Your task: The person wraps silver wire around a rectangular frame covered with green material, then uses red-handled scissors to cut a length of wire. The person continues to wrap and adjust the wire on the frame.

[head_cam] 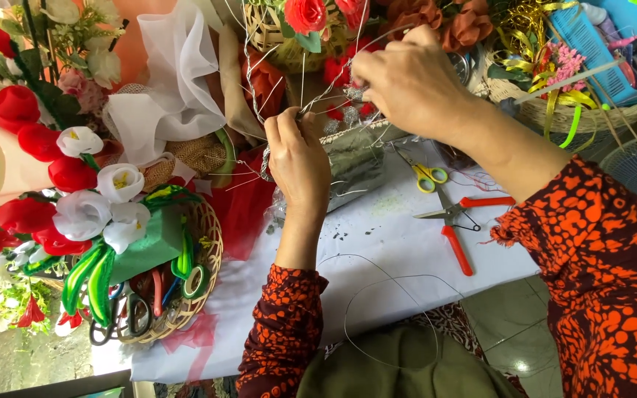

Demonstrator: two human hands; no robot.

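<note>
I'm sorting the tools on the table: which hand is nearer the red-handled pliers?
Right. The right hand works thin wire above the red-handled pliers, its forearm passing beside them; the left hand pinches wire farther left.

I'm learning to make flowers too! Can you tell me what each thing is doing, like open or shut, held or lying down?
Left hand: fingers pinched on thin wire.
Right hand: fingers closed on thin wire.
Thin wire: held between both hands, bent.
Red-handled pliers: lying on white table, slightly open.
Yellow-handled scissors: lying flat; blades mostly hidden.
Wicker basket: tilted, full of tools.
Wire loop: lying loose.
</note>
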